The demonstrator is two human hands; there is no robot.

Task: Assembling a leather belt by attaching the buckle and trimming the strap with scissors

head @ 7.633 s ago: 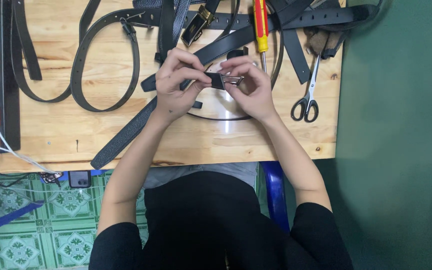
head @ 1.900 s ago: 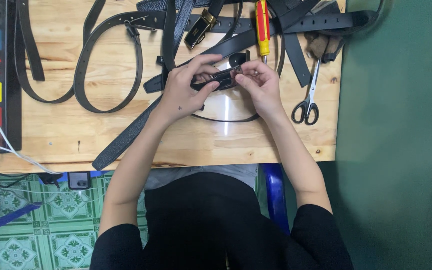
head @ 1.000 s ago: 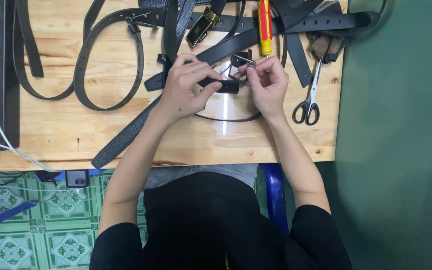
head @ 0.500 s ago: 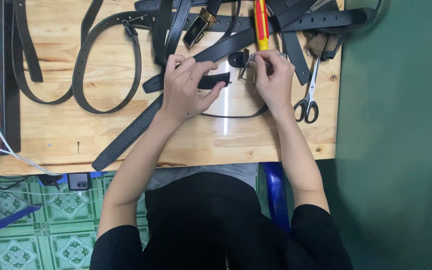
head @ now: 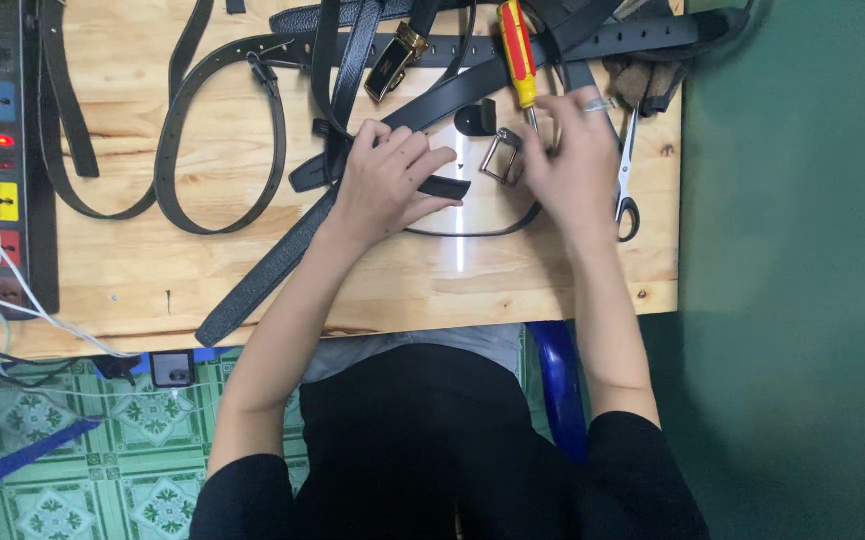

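Black belt end point(head: 444, 187) flat, silver buckle point(head: 500, 157) beside

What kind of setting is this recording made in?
Probably a small belt repair or leather-craft bench: several black belts lie across a wooden table, with a loose metal buckle, a red-and-yellow screwdriver and scissors.

**Belt end, buckle and screwdriver on the table**

1 black belt end point(head: 444, 186) is lying flat, pointing right, its tip sticking out past fingertips. 1 silver rectangular buckle point(head: 501, 158) is lying just beside that tip, apart from it. 1 screwdriver point(head: 516, 52) with a red and yellow handle is lying above, its shaft pointing down toward the buckle.
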